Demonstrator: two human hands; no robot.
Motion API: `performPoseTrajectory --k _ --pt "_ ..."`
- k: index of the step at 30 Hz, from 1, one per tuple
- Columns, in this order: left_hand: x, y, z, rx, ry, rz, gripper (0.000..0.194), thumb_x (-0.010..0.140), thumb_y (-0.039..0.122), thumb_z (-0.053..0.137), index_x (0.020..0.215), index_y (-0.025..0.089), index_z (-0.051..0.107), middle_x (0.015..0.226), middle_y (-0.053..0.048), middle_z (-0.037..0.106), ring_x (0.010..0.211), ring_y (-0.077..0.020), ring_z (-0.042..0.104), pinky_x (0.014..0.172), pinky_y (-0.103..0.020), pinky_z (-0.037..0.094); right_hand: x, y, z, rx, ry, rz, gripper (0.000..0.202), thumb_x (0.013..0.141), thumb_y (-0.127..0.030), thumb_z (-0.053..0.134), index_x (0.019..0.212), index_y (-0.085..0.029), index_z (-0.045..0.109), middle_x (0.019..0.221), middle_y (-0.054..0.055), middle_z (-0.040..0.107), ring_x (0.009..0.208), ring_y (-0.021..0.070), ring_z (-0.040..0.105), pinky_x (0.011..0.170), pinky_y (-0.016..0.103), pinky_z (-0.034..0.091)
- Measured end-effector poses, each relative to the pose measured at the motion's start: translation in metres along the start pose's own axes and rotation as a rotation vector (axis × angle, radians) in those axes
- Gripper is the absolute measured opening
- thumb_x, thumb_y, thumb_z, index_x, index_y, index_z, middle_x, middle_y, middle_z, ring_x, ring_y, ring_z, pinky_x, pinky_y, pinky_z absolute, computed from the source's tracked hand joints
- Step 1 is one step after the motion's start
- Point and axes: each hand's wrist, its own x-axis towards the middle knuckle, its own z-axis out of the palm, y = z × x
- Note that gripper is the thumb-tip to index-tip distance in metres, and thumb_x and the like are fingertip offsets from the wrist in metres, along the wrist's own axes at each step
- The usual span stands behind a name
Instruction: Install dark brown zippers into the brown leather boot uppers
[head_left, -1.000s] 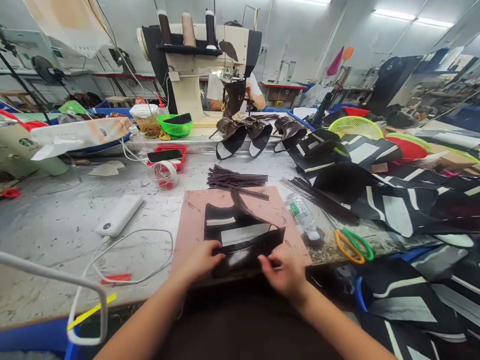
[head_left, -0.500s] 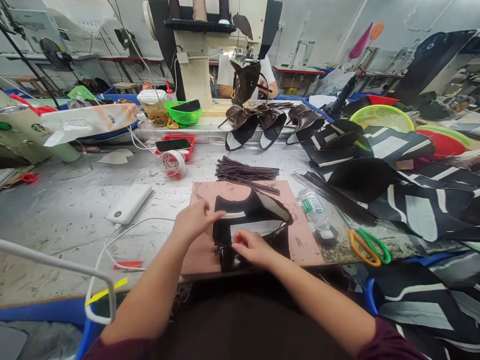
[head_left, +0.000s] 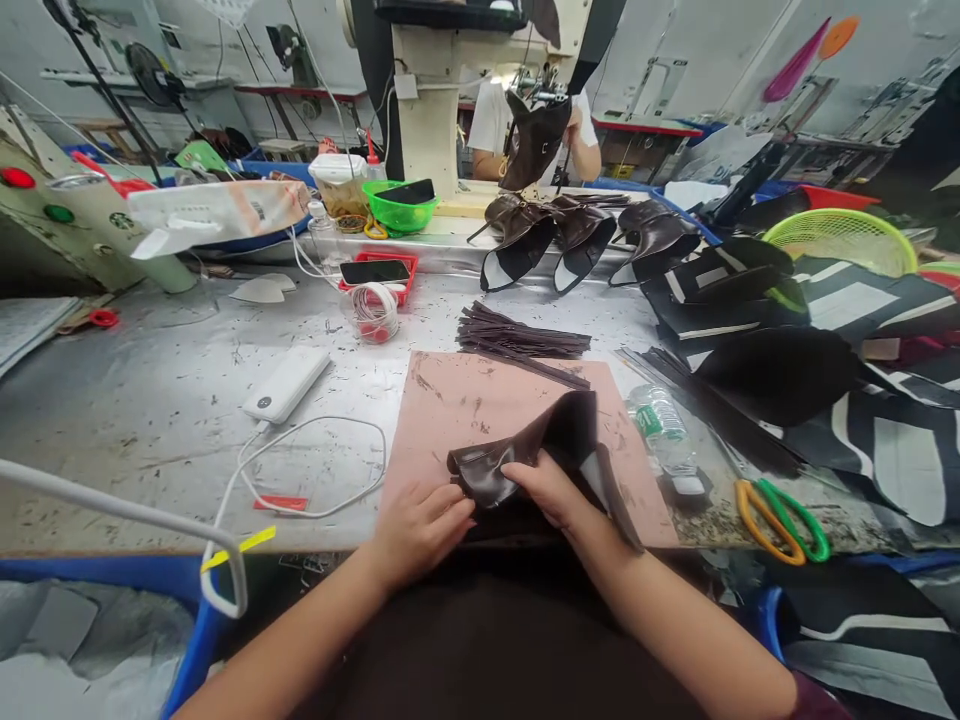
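Observation:
A dark brown leather boot upper is lifted and folded over the near part of a pink board. My right hand grips it, thumb on the shiny outer face and the other fingers hidden beneath the leather. At the upper's left end, my left hand is closed with its fingers curled on the lower edge. The upper's pale lining shows beside my right wrist. Just beyond the board's far edge lies a bundle of thin dark strips, a few of them reaching onto it.
Right of the board lie a plastic bottle and scissors. Black-and-white cut pieces are heaped farther right. On the left are a white power bank and its cable. Brown uppers stand before a sewing machine, where another person works.
The upper, earlier flat with its lining up, is now raised and folded with its shiny face showing. Both hands have closed on it. The view has shifted left.

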Motion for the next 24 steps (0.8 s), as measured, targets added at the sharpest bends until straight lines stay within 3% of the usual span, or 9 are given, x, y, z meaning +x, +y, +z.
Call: performPoseTrajectory --k 5,8,10,16,24 --pt "-0.015 -0.001 0.006 0.014 -0.113 0.043 0.013 0.083 0.022 0.046 0.084 0.016 0.057 0.102 -0.007 0.060 0.104 -0.0210 0.050 0.085 -0.032 0.038 -0.003 -0.001 -0.003 0.014 -0.043 0.034 0.023 0.052 -0.023 0.059 0.074 -0.016 0.061 0.066 -0.001 0.060 0.063 0.0151 0.053 0.055 0.025 0.042" --pt "-0.015 0.000 0.008 0.021 -0.179 0.057 0.015 0.085 0.023 0.043 0.081 0.017 0.056 0.099 -0.007 0.060 0.093 -0.0188 0.055 0.078 -0.032 0.040 -0.005 0.000 -0.002 -0.032 -0.037 0.071 0.026 0.052 -0.027 0.064 0.075 -0.016 0.059 0.063 -0.001 0.058 0.055 0.0131 0.050 0.048 0.024 0.040" --pt "-0.019 0.004 0.009 0.060 -0.163 0.042 0.015 0.085 0.022 0.043 0.083 0.017 0.057 0.097 -0.007 0.061 0.089 -0.0188 0.056 0.074 -0.032 0.041 -0.006 0.002 0.002 -0.093 -0.020 0.080 0.027 0.054 -0.032 0.066 0.074 -0.015 0.059 0.061 -0.001 0.058 0.055 0.0140 0.051 0.049 0.026 0.042" --pt "-0.030 0.015 0.013 0.106 -0.082 -0.052 0.014 0.084 0.019 0.045 0.091 0.017 0.058 0.102 -0.006 0.064 0.100 -0.0197 0.054 0.079 -0.033 0.039 -0.011 0.011 0.019 -0.416 0.164 0.041 0.019 0.064 -0.037 0.061 0.068 -0.019 0.062 0.062 0.006 0.064 0.075 0.0258 0.061 0.066 0.035 0.048" --pt "-0.030 0.015 0.016 0.092 -0.059 -0.080 0.014 0.084 0.020 0.046 0.088 0.018 0.060 0.101 -0.005 0.065 0.098 -0.0192 0.056 0.077 -0.032 0.038 -0.013 0.007 0.033 -0.545 0.263 -0.005 0.024 0.067 -0.034 0.059 0.084 -0.017 0.063 0.098 0.012 0.065 0.097 0.0263 0.058 0.089 0.038 0.042"
